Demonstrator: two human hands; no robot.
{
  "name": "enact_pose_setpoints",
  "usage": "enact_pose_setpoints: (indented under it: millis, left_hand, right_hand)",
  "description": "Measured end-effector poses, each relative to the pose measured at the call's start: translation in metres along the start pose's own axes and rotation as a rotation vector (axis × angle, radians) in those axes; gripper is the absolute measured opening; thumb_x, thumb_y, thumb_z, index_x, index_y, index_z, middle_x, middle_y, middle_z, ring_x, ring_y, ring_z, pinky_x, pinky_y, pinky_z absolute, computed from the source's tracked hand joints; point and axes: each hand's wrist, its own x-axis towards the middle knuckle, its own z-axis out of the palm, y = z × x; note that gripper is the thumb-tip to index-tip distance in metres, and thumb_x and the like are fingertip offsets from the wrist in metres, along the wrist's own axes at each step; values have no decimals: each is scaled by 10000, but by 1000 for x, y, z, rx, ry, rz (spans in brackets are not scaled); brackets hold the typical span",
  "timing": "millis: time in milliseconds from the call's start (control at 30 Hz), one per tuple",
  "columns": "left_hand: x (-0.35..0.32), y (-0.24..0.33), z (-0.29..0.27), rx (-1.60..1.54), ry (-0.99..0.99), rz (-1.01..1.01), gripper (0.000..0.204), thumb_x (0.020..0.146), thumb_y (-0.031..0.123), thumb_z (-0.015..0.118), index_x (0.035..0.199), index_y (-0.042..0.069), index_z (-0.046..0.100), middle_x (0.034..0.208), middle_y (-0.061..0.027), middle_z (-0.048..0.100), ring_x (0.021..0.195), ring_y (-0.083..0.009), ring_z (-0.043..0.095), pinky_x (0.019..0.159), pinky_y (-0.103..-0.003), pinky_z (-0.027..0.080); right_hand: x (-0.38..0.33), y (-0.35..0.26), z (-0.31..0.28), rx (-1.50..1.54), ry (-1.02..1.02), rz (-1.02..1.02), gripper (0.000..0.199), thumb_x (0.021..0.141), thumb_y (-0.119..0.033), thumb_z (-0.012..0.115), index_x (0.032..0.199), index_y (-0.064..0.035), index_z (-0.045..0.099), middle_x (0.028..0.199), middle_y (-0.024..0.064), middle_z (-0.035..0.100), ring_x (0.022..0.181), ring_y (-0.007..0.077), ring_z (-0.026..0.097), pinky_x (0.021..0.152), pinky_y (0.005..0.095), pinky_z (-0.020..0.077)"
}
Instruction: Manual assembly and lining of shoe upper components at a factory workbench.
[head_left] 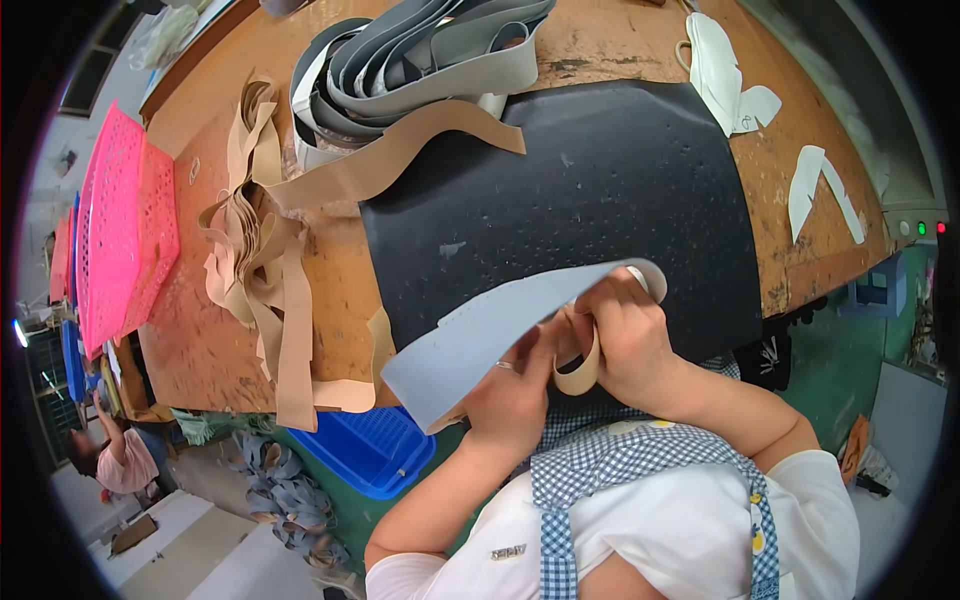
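A light blue-grey curved strip of leather-like sheet (500,325) is held up in front of my body, above the near edge of the black mat (560,190). My left hand (515,395) is closed on its underside, the fingertips partly covered by the strip. My right hand (630,335) pinches the strip near its right end, which curls over beyond the fingers. Between the two hands hangs a loop of tan strip (580,378), pressed against the blue-grey piece. How far the tan strip runs along it is hidden from view.
Grey strips (430,70) lie coiled at the far side of the wooden table, and tan strips (265,250) are bunched left of the mat. White pattern pieces (712,70) lie at the far right. A pink basket (125,230) and a blue crate (365,450) stand at the left.
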Motion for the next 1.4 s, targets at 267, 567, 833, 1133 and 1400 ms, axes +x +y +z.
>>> enact_pose_setpoints:
  millis: [267, 567, 833, 1133, 1400]
  left_hand:
    - [5, 1, 9, -49, 10, 86, 172, 931, 108, 655, 1061, 19, 722, 930, -128, 713, 788, -272, 671, 711, -371, 513]
    - [4, 0, 11, -276, -11, -114, 169, 909, 86, 660, 1056, 15, 701, 860, -119, 683, 741, -261, 640, 691, -372, 496]
    - [10, 8, -1, -229, -95, -126, 214, 911, 66, 626, 1107, 12, 694, 949, -111, 682, 814, -283, 647, 749, -397, 510]
    - [5, 0, 6, 61, -228, 30, 269, 972, 151, 616, 1224, 78, 677, 1023, -78, 668, 933, -235, 636, 772, -355, 502]
    - [15, 1, -8, 395, -285, 349, 749, 694, -28, 645, 1424, 98, 536, 1060, -84, 552, 964, -275, 580, 760, -414, 484]
  right_hand:
    - [-3, 4, -10, -50, -56, 20, 177, 798, -35, 686, 949, 13, 607, 859, 169, 614, 784, 340, 628, 684, 420, 541]
    - [-4, 6, -1, -89, -10, 62, 235, 753, -45, 704, 938, 30, 579, 840, 193, 619, 768, 355, 634, 669, 425, 551]
    - [1, -1, -1, -165, -44, 82, 240, 744, -30, 703, 942, 31, 583, 868, 205, 633, 791, 361, 651, 702, 423, 568]
    - [5, 0, -40, -14, -116, 254, 139, 816, 0, 687, 946, 31, 647, 787, 155, 639, 675, 323, 654, 599, 377, 517]
    - [12, 16, -51, 157, -251, 412, 91, 832, -1, 678, 900, 59, 680, 755, 175, 681, 632, 272, 665, 593, 338, 505]
